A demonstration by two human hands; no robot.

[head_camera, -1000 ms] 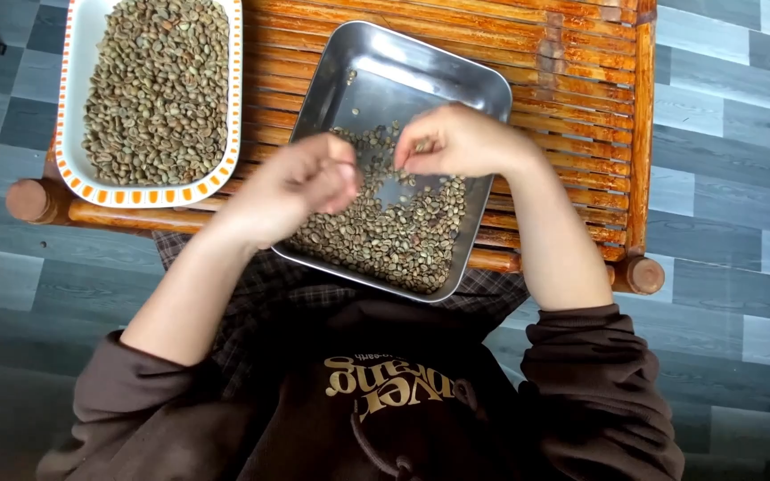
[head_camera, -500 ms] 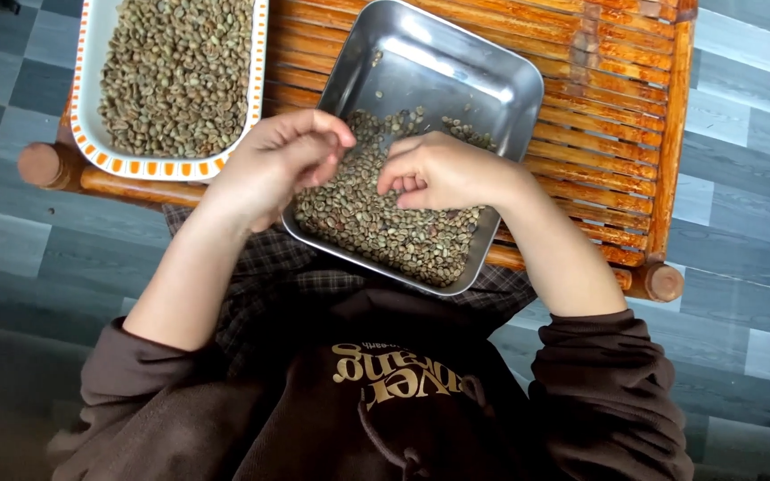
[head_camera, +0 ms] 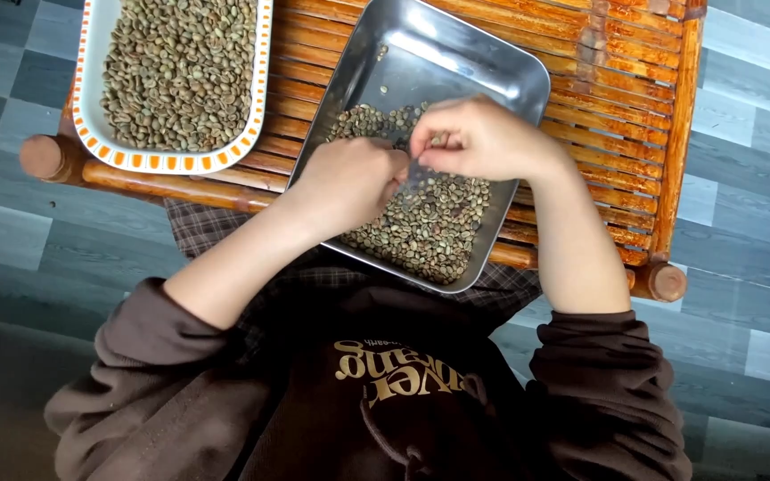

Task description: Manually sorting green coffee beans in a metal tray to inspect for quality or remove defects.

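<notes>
Both my hands are crowded over the near half of the metal tray (head_camera: 501, 76), left hand (head_camera: 349, 183) almost touching my right hand (head_camera: 479, 138), so barely any gap between them there. The far end of the tray is bare metal, easy to reach into. On my left the white dish of beans (head_camera: 91, 107) sits just beside the tray, while the slatted surface (head_camera: 617, 107) to the right is open.
</notes>
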